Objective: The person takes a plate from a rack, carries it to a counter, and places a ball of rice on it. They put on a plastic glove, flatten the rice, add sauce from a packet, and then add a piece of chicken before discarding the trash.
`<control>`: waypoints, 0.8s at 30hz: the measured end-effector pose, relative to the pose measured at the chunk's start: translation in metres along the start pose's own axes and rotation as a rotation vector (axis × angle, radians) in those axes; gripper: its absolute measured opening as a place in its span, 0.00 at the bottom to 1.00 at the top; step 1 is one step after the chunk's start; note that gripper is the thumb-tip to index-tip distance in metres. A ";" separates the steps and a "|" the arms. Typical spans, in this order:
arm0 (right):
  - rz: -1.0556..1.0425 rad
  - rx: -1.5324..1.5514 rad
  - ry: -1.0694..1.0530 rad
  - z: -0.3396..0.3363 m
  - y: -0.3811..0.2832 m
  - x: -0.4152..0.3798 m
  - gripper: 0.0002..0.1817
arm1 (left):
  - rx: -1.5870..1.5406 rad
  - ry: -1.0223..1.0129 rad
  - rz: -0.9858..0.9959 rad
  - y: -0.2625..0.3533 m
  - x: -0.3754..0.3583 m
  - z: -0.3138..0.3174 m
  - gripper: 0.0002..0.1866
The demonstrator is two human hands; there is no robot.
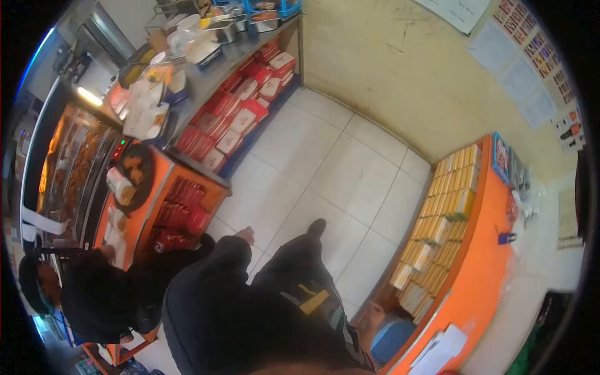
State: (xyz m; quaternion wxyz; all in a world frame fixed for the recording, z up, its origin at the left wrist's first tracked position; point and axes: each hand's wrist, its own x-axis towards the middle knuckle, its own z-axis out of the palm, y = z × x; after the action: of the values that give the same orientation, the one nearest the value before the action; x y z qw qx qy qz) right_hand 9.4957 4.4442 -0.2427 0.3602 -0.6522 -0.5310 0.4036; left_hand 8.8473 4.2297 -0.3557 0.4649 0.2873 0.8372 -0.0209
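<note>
Left hand (245, 235) is seen left of centre, out of a dark sleeve. Nothing is held, and it sits nearest the red boxes (181, 215) shelved under the orange counter (167, 170). Right hand (373, 317) is probably the blur at lower right by a blue object (390, 340) — grip cannot be told. A reach is best kept low, clear of the person (94, 294) at lower left.
</note>
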 end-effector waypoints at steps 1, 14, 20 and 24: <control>0.140 -0.080 -0.069 0.007 -0.038 0.015 0.09 | -0.104 0.061 0.067 0.050 0.009 -0.016 0.18; 0.061 -0.026 0.398 0.007 -0.239 0.465 0.13 | -0.252 -0.213 0.593 0.742 0.195 -0.265 0.30; 0.037 -0.304 0.470 -0.048 -0.330 0.749 0.14 | -0.178 -0.329 0.375 0.872 0.231 -0.302 0.28; -0.085 -0.411 0.612 -0.087 -0.365 0.912 0.13 | -0.147 -0.368 0.373 0.982 0.257 -0.337 0.28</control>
State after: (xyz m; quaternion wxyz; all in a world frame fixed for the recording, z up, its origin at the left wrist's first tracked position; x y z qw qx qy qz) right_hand 9.5283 5.4025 -0.0100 0.3803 -0.7789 -0.4952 0.0595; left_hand 8.9766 5.2691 -0.1401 0.6245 0.3934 0.6706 0.0741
